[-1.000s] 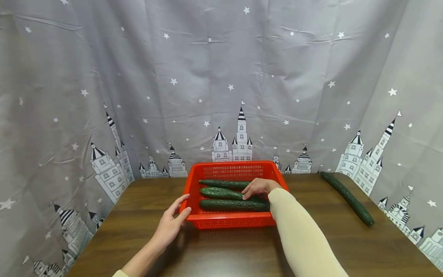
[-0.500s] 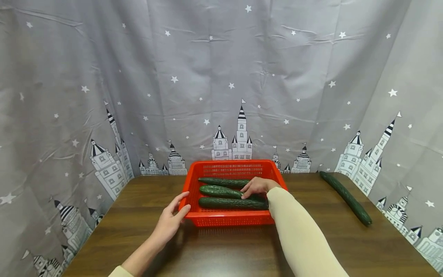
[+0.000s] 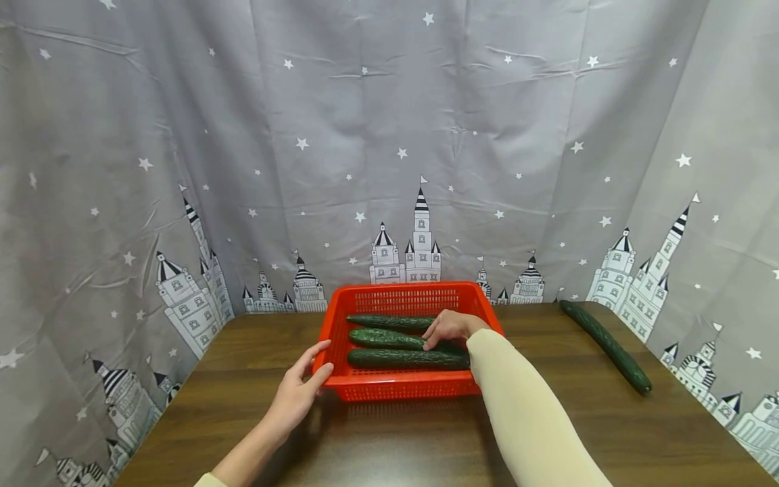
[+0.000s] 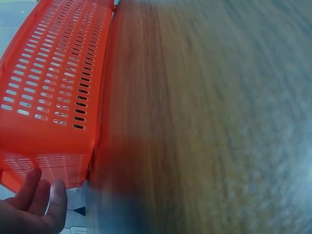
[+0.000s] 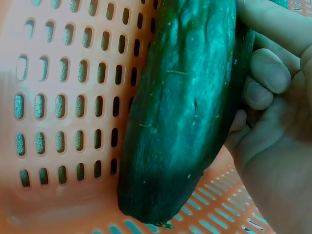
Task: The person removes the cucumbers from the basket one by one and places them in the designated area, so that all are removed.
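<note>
A red plastic basket (image 3: 402, 381) with slotted walls holds three dark green cucumbers lying side by side. My right hand (image 3: 453, 326) reaches in from the right and grips the middle cucumber (image 3: 385, 338), covering its right part. The front cucumber (image 3: 398, 359) lies along the near wall; in the right wrist view this larger cucumber (image 5: 183, 112) fills the centre, beside my curled fingers (image 5: 270, 70). Behind is the back cucumber (image 3: 389, 322), its right end hidden by the hand. My left hand (image 3: 296, 392) is at the basket's left near corner, thumb and fingers spread at the rim.
Another long cucumber (image 3: 608, 345) lies slantwise at the right of the brown wooden table (image 3: 402, 446). A grey curtain (image 3: 365, 135) with printed stars and castles hangs behind the table and along its sides.
The view shifts slightly. Both hands, the basket and the cucumbers otherwise stay as they were.
</note>
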A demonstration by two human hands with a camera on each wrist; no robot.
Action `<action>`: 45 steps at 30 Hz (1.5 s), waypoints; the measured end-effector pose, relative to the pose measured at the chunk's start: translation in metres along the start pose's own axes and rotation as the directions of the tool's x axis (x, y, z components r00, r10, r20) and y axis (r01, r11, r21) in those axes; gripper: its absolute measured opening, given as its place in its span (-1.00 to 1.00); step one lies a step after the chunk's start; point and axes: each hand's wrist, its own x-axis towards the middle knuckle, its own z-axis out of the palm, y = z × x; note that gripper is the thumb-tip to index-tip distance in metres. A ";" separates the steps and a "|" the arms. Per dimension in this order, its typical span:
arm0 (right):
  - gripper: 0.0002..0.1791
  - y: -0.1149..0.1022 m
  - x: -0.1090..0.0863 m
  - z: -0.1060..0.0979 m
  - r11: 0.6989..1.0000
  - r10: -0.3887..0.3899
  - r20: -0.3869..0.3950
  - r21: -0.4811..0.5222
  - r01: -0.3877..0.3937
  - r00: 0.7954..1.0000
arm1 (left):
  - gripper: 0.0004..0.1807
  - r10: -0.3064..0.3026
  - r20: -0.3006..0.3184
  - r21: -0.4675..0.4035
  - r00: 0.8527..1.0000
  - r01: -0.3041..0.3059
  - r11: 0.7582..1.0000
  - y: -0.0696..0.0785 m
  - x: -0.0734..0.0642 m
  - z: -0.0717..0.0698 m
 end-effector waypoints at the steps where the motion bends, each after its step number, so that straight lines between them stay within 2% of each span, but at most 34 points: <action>1: -0.66 -0.001 0.000 0.000 1.000 -0.006 -0.008 -0.005 0.006 1.000 | -0.46 0.001 0.000 -0.001 1.000 -0.001 1.000 0.000 0.000 0.000; 7: -0.66 -0.006 -0.001 -0.003 1.000 -0.014 -0.032 0.002 0.014 0.999 | -0.47 0.007 -0.001 -0.007 1.000 -0.007 1.000 0.003 0.000 0.000; 12: -0.67 -0.007 -0.002 -0.004 0.999 -0.015 -0.028 0.046 0.017 0.999 | -0.46 0.007 -0.001 -0.003 1.000 -0.007 1.000 0.002 0.000 -0.001; 21: -0.68 -0.006 0.000 -0.008 0.997 -0.067 -0.022 0.046 0.068 0.998 | -0.48 -0.005 -0.004 -0.010 1.000 0.005 1.000 0.002 -0.002 -0.001; 29: -0.68 -0.012 -0.001 -0.013 0.993 -0.108 -0.045 0.037 0.110 0.993 | -0.45 0.014 -0.001 -0.038 1.000 -0.014 0.999 0.003 -0.003 -0.002; 38: -0.73 -0.019 -0.001 -0.025 0.985 -0.171 -0.032 0.031 0.172 0.985 | -0.48 0.009 -0.002 -0.035 1.000 -0.009 0.999 0.006 -0.003 -0.001; 45: -0.70 -0.020 -0.005 -0.030 0.986 -0.169 -0.041 0.009 0.169 0.985 | -0.48 0.010 -0.008 -0.038 1.000 -0.010 0.999 0.003 -0.004 -0.001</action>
